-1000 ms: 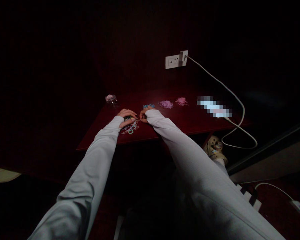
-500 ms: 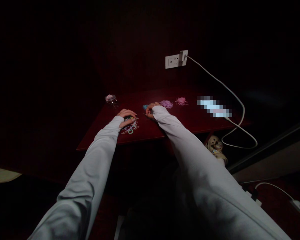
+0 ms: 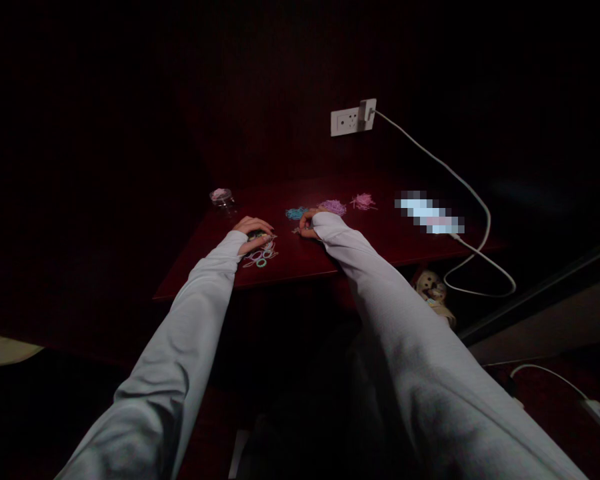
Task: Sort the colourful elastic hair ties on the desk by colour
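On the dark red table, my left hand (image 3: pixel 253 232) rests cupped at a small mixed pile of hair ties and rubber bands (image 3: pixel 261 255). Its fingers and thumb are apart, with part of the pile between them. My right hand (image 3: pixel 307 223) is bent with thumb and fingertips close together, just in front of a blue heap of bands (image 3: pixel 297 213). Something small and pale (image 3: pixel 296 231) shows at its fingertips, too small to name. A purple heap of bands (image 3: pixel 333 207) lies behind my right wrist, and a pink heap (image 3: pixel 363 201) is farther right.
A clear jar (image 3: pixel 223 197) with something pink on top stands at the table's (image 3: pixel 190 277) back left. A blurred-out bright device (image 3: pixel 430 213) lies on the right, its white cable (image 3: pixel 450 167) running to a wall socket (image 3: pixel 347 122). A beige clog (image 3: pixel 430 288) is below.
My right hand has shifted slightly right and toward me, uncovering more of the blue heap. My left hand has stayed in place on the mixed pile.
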The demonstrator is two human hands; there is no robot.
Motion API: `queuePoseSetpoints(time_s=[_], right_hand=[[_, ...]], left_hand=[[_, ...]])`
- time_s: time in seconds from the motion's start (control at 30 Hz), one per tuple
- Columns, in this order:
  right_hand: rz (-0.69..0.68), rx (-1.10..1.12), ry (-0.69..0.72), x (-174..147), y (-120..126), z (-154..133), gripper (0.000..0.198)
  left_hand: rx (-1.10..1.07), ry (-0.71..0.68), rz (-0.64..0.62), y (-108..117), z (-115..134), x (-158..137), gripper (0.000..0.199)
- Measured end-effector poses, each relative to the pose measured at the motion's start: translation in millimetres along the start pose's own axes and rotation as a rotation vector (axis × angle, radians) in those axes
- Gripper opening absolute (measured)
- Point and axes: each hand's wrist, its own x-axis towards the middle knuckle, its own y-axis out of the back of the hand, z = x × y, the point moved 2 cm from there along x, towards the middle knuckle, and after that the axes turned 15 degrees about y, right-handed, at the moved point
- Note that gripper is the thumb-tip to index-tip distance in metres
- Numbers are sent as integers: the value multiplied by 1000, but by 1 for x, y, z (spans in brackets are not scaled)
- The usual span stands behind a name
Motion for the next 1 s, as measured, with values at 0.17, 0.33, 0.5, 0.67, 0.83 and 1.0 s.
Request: queuePoseSetpoints(time_s=[0.17,0.33,0.5,0.67,0.83,1.0], right_hand=[[45,-50,44,4,-2,-10,17],[-2,-77,122,14,-12,-28,28],[-55,-134,120,19,-22,-46,25],[-70,-141,117,21,-28,-53,21],[-63,-142,113,22,-29,-55,19],[-52,-138,112,24,-27,-52,18]], left_hand=[[31,19,53,-2,-6,4,31],[40,28,144,-14,-30,14,36],[53,9,159,-22,-45,20,38],[61,24,153,-20,-37,18,35],[54,14,107,-12,-19,12,31],[58,18,60,-4,-7,6,27]])
